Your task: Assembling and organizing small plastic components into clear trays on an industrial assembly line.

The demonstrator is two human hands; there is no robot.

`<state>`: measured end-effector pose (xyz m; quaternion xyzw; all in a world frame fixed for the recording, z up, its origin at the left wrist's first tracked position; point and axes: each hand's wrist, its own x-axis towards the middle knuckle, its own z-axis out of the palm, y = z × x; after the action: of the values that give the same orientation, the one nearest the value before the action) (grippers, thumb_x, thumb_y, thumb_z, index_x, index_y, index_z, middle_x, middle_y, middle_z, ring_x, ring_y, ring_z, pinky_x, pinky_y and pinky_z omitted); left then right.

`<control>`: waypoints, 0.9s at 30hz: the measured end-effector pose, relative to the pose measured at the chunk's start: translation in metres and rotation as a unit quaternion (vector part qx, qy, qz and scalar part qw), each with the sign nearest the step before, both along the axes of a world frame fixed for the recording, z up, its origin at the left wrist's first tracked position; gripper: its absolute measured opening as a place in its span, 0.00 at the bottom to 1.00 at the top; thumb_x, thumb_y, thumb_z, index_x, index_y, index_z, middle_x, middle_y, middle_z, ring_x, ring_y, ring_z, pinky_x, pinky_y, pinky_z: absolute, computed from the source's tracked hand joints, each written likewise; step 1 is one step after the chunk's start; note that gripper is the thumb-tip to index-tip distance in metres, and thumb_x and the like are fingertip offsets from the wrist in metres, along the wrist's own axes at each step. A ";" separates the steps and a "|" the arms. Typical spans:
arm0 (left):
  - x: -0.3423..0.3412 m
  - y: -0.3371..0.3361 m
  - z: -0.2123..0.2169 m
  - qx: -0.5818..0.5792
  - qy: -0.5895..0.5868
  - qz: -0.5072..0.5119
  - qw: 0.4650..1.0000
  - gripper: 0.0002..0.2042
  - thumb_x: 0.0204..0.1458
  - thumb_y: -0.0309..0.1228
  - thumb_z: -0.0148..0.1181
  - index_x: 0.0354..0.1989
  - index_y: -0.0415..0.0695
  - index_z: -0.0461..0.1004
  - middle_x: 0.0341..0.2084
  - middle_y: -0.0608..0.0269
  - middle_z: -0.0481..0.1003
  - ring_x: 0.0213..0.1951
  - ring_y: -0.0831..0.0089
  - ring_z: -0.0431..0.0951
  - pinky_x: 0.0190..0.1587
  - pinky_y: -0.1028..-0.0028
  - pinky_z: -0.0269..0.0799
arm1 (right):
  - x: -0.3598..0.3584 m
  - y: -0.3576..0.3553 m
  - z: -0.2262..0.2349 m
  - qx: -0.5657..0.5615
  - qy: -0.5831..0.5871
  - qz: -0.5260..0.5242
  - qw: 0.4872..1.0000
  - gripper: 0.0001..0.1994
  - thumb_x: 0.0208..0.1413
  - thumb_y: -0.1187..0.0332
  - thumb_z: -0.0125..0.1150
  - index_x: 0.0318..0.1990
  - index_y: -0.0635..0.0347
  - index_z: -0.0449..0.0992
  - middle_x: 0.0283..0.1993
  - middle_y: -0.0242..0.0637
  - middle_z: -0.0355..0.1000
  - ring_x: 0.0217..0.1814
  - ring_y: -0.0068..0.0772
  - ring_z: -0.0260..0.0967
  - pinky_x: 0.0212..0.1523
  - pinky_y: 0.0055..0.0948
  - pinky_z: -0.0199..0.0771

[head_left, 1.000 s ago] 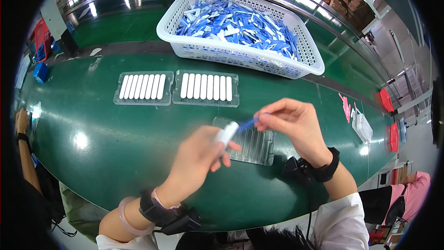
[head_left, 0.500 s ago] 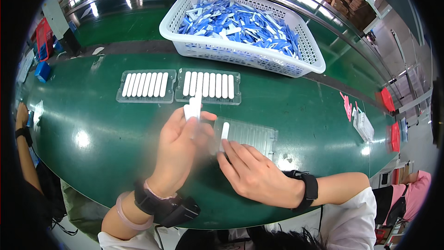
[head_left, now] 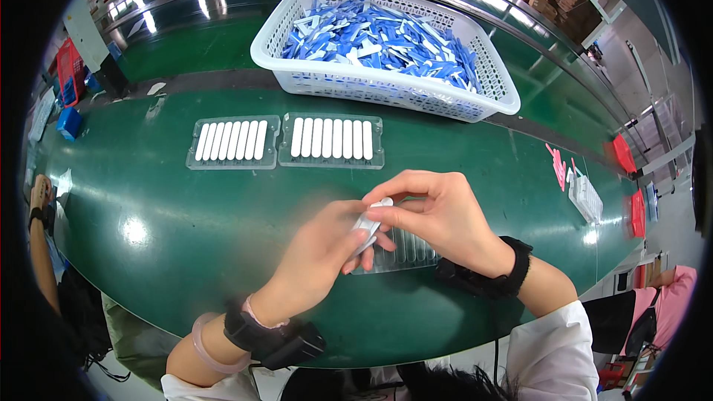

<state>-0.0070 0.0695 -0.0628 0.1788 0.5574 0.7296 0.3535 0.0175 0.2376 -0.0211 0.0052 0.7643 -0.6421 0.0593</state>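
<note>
Fingers of the left hand (head_left: 316, 249) and right hand (head_left: 449, 215) come together above the tabletop (head_left: 148, 193), toward its near edge and around the middle of its width. At the far edge of the tabletop stands a white perforated basket (head_left: 386, 80), heaped with blue and white pieces (head_left: 371, 37). Between it and the hands, left of centre, a left clear tray (head_left: 230, 166) and a right clear tray (head_left: 330, 164) lie end to end, each carrying a neat row of white strips. Nearer the front edge, partly under the hands, lies a grooved tray (head_left: 401, 254); the grooves in sight are bare, its left end and back being covered. Smallest are the held strips (head_left: 367, 226), a little bundle tilted over the left end of that tray. Left thumb and fingers are closed around its lower part, while right thumb and forefinger pinch its upper end, with hardly any gap between them. The step in hand looks to be working one strip at the bundle's tip; how many there are cannot be told. Judging from this hold, the next move calls for a firm left grip and a light, precise right pinch.
</note>
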 end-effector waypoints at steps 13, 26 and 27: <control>-0.008 -0.007 0.007 0.008 -0.145 -0.034 0.989 0.17 0.58 0.32 0.42 0.52 0.37 0.62 0.35 0.61 0.71 0.25 0.84 0.61 0.22 0.86 0.55 | 0.004 0.014 0.001 0.415 0.486 0.109 0.762 0.08 0.35 0.80 0.57 0.27 0.72 0.73 0.33 0.43 0.67 0.34 0.36 0.69 0.29 0.27 0.74; -0.003 -0.006 0.004 -0.002 -0.067 0.039 0.997 0.07 0.51 0.23 0.53 0.37 0.36 0.72 0.25 0.61 0.75 0.15 0.86 0.62 0.17 0.87 0.56 | 0.019 0.000 -0.003 0.166 0.239 0.011 0.957 0.12 0.42 0.75 0.64 0.37 0.66 0.72 0.32 0.37 0.69 0.34 0.27 0.69 0.33 0.28 0.73; -0.003 -0.006 0.005 -0.002 -0.047 0.032 0.998 0.06 0.50 0.22 0.53 0.36 0.36 0.73 0.26 0.60 0.75 0.15 0.86 0.63 0.17 0.87 0.56 | 0.018 -0.001 -0.001 0.007 0.085 -0.032 0.996 0.12 0.44 0.74 0.63 0.37 0.64 0.72 0.31 0.35 0.70 0.33 0.24 0.69 0.32 0.26 0.73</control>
<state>-0.0101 0.0635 -0.0582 0.1254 0.5470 0.7471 0.3562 0.0351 0.2368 -0.0225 -0.0243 0.7707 -0.6362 -0.0262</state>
